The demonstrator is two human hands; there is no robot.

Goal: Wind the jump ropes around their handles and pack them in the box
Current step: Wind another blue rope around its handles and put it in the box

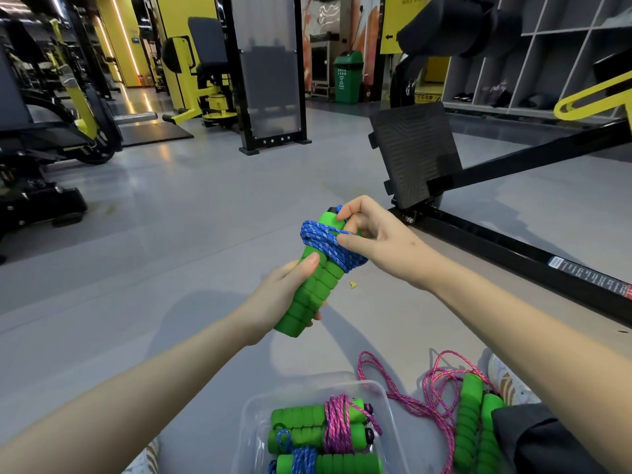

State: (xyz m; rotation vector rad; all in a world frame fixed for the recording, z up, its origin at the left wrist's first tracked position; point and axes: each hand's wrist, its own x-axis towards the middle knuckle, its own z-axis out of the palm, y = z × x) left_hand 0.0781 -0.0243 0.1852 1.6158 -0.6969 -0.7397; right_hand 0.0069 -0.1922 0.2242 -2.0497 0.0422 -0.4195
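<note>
Clearly, the winding step was in hand: a pair of green foam handles was gripped low down, side by side, by the left hand, its thumb pressed against the foam just below the coils. The blue rope was seen looped several times around the upper part of the handles, and a strand of it was pinched by the fingers of the right hand near the black cap end. How much loose rope remained could not be told, since no free tail was visible. The next move was judged to call for the last turn to be drawn snug and its end tucked under a coil, so that the bundle would not spring open. In the clear plastic box below, one pink-wound set and a blue-wound set were already laid. Just beside the box, on the grey floor, a pink rope with its green handles lay unwound.
</note>
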